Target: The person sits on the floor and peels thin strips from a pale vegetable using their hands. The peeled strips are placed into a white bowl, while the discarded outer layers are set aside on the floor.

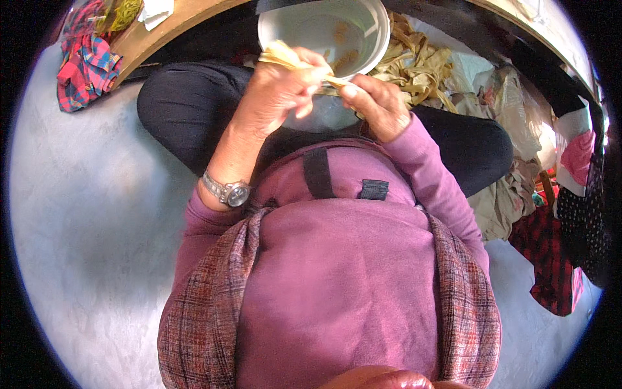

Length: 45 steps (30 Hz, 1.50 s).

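Both hands meet in front of a white plastic tub at the top centre. My left hand, below a wristwatch, is closed around a bundle of pale yellow dried leaf strips, whose loose end sticks out at the upper left. From there a narrow twisted length runs across to my right hand, which pinches it between thumb and fingers. The tub holds what looks like water with small brownish bits. Which plant the strips come from I cannot tell.
Beside the tub on the right lies a heap of tan dried strips, with clear plastic bags farther right. A curved wooden edge passes over the top left, near a checked cloth. My crossed legs flank the tub.
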### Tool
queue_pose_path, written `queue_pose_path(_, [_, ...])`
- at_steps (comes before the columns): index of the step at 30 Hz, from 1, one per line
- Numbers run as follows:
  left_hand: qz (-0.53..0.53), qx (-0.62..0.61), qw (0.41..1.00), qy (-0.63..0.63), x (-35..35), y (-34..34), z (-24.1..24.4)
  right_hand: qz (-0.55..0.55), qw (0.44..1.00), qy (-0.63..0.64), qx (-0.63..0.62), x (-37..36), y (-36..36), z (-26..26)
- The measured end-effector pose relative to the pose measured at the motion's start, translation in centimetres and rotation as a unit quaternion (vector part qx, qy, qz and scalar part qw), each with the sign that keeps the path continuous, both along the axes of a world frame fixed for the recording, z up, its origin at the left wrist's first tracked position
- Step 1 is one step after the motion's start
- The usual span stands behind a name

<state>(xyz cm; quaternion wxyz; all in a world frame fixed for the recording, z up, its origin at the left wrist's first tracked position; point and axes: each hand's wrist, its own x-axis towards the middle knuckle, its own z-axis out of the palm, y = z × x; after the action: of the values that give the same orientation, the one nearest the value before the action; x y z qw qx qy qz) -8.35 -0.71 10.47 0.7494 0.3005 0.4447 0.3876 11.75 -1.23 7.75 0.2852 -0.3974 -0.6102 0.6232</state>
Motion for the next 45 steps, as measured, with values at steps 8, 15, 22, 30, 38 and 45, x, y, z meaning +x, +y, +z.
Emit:
queue_pose_path(8, [0.077, 0.055, 0.995, -0.045, -1.7, 1.5, 2.9, 0.016, 0.994, -0.056, 0.097, 1.6, 2.0, 4.0])
queue_pose_path(15, [0.108, 0.198, 0.973, 0.039, -2.2, 10.8, 7.2, -0.070, 0.839, -0.152, 0.518, -0.2, 12.8, 7.6])
queue_pose_path(22, [0.129, 0.390, 0.865, 0.289, -2.5, 18.3, 5.2, -0.229, 0.823, -0.287, 0.433, -3.0, 18.3, 7.2])
queue_pose_path(30, [0.106, 0.319, 0.831, 0.443, -1.0, 8.0, 5.2, -0.151, 0.959, -0.107, 0.216, -1.3, 6.5, 6.5])
queue_pose_path(38, [-0.030, -0.001, 0.972, 0.234, -1.0, 2.5, -8.6, -0.056, 0.930, 0.039, 0.360, -6.2, -0.4, 2.1])
queue_pose_path(45, [-0.187, -0.239, 0.951, 0.064, 3.1, 1.9, -3.2, 0.062, 0.922, 0.168, 0.344, -7.7, -2.7, 2.0])
